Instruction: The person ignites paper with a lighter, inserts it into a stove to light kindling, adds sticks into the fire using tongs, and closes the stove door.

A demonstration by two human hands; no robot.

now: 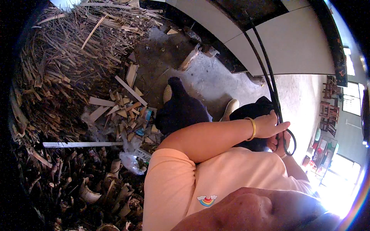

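My left hand [266,125], with a yellow bangle at its wrist, reaches across my body and is closed around the handle end of long black fire tongs [271,79]. Just below it, my right hand [273,143] grips the looped handles, partly hidden behind them and the left hand. The two slim bars of the tongs run up and away from me. Their far ends reach a dark opening [259,14] in the pale tiled stove [293,46], where the tips are lost in shadow.
A big heap of dry twigs [69,57] fills the left. Cut wood scraps [129,109] and crumpled clear plastic [131,161] lie beside my feet. Split bamboo pieces [90,192] are stacked at lower left. A brick-like block [190,57] sits by the stove; wooden chairs [329,107] stand far right.
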